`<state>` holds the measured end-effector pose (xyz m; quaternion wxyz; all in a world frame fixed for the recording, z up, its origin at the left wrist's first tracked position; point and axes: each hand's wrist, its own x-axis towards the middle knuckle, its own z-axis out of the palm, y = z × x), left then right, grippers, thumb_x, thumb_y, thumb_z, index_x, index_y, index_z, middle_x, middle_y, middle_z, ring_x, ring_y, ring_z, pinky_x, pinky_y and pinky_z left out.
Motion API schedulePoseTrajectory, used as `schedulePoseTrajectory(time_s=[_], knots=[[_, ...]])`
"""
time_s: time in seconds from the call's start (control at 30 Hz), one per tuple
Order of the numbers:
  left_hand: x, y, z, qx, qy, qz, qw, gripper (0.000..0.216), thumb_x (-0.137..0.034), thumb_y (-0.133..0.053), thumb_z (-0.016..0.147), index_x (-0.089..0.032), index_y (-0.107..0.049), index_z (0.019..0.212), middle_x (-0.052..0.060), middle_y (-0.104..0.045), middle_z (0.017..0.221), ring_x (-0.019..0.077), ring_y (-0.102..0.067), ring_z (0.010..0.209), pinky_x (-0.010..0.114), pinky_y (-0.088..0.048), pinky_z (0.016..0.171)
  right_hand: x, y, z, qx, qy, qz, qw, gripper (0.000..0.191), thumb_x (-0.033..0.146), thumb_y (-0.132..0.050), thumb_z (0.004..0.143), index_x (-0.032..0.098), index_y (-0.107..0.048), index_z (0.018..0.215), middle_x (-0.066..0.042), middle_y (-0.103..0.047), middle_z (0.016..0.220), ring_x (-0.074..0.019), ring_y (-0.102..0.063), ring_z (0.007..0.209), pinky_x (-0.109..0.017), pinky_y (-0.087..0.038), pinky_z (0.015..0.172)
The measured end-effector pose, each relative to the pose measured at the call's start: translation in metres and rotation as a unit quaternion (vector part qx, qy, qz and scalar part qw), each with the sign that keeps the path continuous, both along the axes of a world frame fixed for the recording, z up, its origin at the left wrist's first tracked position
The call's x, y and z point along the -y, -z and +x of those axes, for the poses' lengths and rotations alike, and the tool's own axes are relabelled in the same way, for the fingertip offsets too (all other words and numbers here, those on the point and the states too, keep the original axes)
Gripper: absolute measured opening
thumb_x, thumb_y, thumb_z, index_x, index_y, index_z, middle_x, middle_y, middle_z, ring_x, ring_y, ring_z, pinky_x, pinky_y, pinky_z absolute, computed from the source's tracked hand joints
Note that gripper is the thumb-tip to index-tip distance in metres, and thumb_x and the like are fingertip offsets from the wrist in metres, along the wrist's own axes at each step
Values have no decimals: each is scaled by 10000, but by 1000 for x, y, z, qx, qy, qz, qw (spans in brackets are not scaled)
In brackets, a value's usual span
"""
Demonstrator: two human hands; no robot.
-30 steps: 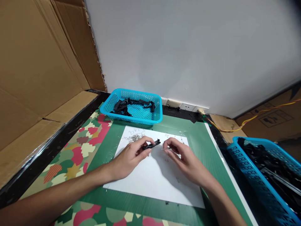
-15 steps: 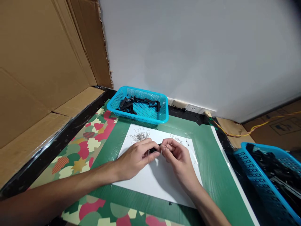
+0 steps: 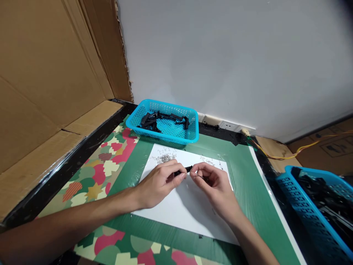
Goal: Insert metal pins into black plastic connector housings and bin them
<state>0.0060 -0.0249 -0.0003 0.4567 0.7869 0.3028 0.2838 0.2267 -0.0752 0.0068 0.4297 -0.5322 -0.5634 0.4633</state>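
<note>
A small black plastic part (image 3: 188,169) is pinched between the thumb and fingers of my left hand (image 3: 162,180), above a white sheet (image 3: 176,206). Close to its right end, my right hand (image 3: 212,182) is closed, thumb against fingertips, with a thin wire-like metal piece (image 3: 196,174) just showing between them. Its exact shape is too small to make out. Behind my left hand lies a pile of small metal wire pieces (image 3: 165,158) on the sheet. A looser scatter of similar wire pieces (image 3: 208,160) lies behind my right hand.
A blue basket (image 3: 162,138) with black plastic parts stands at the back by the wall. Another blue basket (image 3: 306,202), full of black parts, is at the right. Cardboard (image 3: 49,73) walls the left side. A power strip (image 3: 227,126) and yellow cable (image 3: 298,151) lie behind.
My right hand has shifted slightly right, so more of the black part's end shows between the hands. My left hand stays in nearly the same place with its grip kept.
</note>
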Motion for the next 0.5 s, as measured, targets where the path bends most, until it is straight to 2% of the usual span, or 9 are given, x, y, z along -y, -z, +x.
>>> schedulePoseTrajectory(time_s=[0.3,0.4,0.5], knots=[[-1,-2,0,-8,14,-4,1000,274,-357,-492,1137,-206,-716,1092,24,-653,988,192,-605,931,312,-434,852,0,-5,1,39,-21,23,999,188,370,-724,991,191,-762,947,-7,-606,762,-148,-494,684,-265,-376,607],[-1,-3,-1,-6,18,-17,1000,275,-366,-500,1138,-207,-724,1145,30,-673,1040,191,-618,954,313,-444,856,1,-6,-1,35,-18,27,999,138,314,-731,969,189,-768,921,10,-580,733,-131,-487,667,-244,-378,593],[-1,-5,-1,8,21,-34,999,329,-392,-463,1154,-228,-722,1275,43,-685,1125,201,-634,1027,331,-458,932,2,-6,-3,35,12,42,998,134,306,-749,948,187,-769,889,26,-542,681,-116,-455,618,-230,-362,555]])
